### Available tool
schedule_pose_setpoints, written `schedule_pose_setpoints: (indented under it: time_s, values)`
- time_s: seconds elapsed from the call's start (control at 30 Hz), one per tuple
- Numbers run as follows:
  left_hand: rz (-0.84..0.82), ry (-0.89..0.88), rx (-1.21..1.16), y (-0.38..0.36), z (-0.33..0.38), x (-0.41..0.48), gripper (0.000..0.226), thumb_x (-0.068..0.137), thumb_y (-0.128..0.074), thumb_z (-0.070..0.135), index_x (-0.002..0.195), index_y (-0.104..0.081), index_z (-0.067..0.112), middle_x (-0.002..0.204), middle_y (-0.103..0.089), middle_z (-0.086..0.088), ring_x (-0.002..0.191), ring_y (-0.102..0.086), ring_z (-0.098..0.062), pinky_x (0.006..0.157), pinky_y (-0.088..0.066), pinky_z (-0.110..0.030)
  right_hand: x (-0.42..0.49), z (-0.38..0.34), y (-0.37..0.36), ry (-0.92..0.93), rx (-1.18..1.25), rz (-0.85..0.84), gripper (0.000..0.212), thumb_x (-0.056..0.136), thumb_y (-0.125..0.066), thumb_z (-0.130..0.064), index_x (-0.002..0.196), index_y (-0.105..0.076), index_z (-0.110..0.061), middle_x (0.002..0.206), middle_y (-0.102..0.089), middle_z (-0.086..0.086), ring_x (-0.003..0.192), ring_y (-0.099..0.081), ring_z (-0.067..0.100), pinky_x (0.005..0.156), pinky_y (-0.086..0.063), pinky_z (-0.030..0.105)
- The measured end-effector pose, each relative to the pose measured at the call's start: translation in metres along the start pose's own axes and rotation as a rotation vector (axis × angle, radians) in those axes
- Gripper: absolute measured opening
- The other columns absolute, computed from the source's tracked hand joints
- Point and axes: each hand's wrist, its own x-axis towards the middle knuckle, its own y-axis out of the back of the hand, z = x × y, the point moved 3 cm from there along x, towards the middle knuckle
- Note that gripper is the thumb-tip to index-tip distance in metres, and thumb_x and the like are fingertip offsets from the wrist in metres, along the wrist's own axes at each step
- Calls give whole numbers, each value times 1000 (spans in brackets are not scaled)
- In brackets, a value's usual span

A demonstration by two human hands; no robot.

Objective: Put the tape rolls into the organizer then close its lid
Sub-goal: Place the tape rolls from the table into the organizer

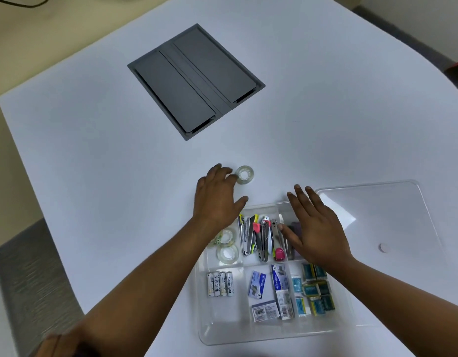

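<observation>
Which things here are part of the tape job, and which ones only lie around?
Part of the job:
- tape roll on the table, beside the left hand
- tape rolls already in the organizer
- clear organizer
- clear lid, lying off to the right
- right hand, over the organizer

Only lying around:
- batteries
- staple boxes
- grey hatch in the table

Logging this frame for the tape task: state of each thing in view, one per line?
Clear plastic organizer: open, lid off.
Clear flat lid: lying on the table, right of the organizer.
Clear tape roll on the white table: flat, outside the organizer, at the left fingertips.
Clear tape rolls in the organizer's far-left compartment: already inside.
Left hand: open, reaching to the loose roll.
Right hand: open, empty, over the organizer.
Grey cable hatch: flaps shut.
</observation>
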Motion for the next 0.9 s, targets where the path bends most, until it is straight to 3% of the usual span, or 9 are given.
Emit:
schedule_pose_setpoints:
  time_s: [0.13,0.33,0.47,0.53,0.7,0.9]
  values:
    - [-80,-50,9,-15,3,35,52,85,-63,38,133,-50,23,150,-38,0,145,-17,-20,111,-20,-38,0,1,-2,-14,2,-12,75,92,-28,-68,153,-15,-28,162,-12,-4,150,-6,17,112,-34,47]
    - [-196,-94,97,-33,-4,62,28,83,-67,22,111,-64,21,153,-37,1,146,-19,-19,109,-25,-37,0,3,-3,-22,12,-10,74,92,-30,-68,153,-15,-29,162,-12,-5,150,-6,16,111,-32,45]
    - [-84,-127,78,-34,-5,64,28,80,-66,20,107,-63,17,126,-60,-4,128,-46,-23,98,-33,-34,1,3,-4,-24,-1,-15,74,92,-30,-68,153,-16,-28,162,-12,-5,150,-5,15,111,-30,43]
    - [-43,-138,79,-33,-5,64,28,78,-67,19,106,-64,17,118,-62,-4,120,-52,-24,93,-35,-34,0,2,-4,-24,0,-17,75,92,-30,-68,153,-16,-28,162,-12,-5,150,-5,16,112,-29,43]
    - [-100,-139,85,-42,-11,66,38,78,-71,23,115,-65,17,139,-51,-3,131,-42,-23,103,-32,-36,-1,1,-2,-26,6,-8,74,92,-30,-67,153,-16,-28,162,-12,-5,150,-6,16,112,-28,43]
    - [-38,-127,67,-35,-13,61,25,80,-68,26,104,-71,20,127,-60,-1,119,-51,-24,96,-36,-35,-1,1,-1,-24,-3,-10,73,92,-30,-67,153,-19,-27,162,-14,-5,150,-7,16,111,-33,43]
